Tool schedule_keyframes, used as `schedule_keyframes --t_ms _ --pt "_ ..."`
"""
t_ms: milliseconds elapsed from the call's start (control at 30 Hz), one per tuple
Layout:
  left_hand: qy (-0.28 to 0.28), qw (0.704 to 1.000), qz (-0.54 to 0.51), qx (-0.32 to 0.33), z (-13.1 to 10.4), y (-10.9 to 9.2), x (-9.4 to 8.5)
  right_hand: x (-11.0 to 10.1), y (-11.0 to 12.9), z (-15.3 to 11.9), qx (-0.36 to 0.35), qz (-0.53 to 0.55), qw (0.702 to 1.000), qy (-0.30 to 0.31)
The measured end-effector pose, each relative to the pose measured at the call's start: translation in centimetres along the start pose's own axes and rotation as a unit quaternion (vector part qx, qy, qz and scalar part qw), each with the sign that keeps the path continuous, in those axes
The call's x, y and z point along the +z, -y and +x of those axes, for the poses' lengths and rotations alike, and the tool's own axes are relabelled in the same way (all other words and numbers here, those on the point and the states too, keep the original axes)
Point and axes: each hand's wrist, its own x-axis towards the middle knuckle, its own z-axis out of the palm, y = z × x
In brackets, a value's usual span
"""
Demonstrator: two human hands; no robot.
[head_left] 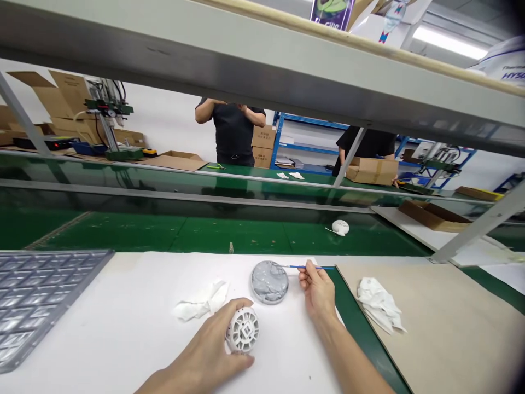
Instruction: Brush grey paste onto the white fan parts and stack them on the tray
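Note:
Between the thumb and fingers of my left hand (pixel 217 345) is a round white slotted part (pixel 243 330), its ribbed face with a square centre turned up toward the camera. My right hand (pixel 318 290) pinches a thin blue stick (pixel 301 267). The stick's left tip reaches the grey paste in a round shallow dish (pixel 269 282), which sits on the white sheet just beyond the white part. A crumpled white tissue (pixel 203 301) lies left of the dish.
A clear ribbed tray (pixel 45 295) lies at left. Another tissue (pixel 379 303) rests on a brown board (pixel 447 328) at right. A small white round device (pixel 340 227) is on the green belt (pixel 229 232). A grey shelf beam (pixel 262 65) crosses overhead; two people stand beyond.

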Motion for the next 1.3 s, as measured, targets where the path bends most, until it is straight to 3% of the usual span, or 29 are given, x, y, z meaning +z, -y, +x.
schedule_keyframes --t_ms 233,433,667,1067,1300 --pt "-0.055 0.997 0.022 0.054 0.6 1.2 -0.1 -0.1 0.2 -0.6 -0.016 -0.027 0.999 0.032" --pt "-0.023 1.0 0.019 0.005 1.2 1.8 -0.7 0.7 1.0 -2.6 -0.001 -0.026 0.994 0.104" --pt "-0.023 0.999 0.013 0.02 1.5 1.5 -1.0 1.2 1.4 -5.0 0.037 -0.043 0.984 0.171" --pt "-0.036 0.998 -0.024 0.046 1.8 1.9 -0.9 1.1 1.5 -6.0 0.06 -0.057 0.984 0.16" --pt "-0.031 0.999 -0.015 0.04 1.7 1.8 -1.0 0.8 1.3 -6.2 0.064 -0.072 0.972 0.213"
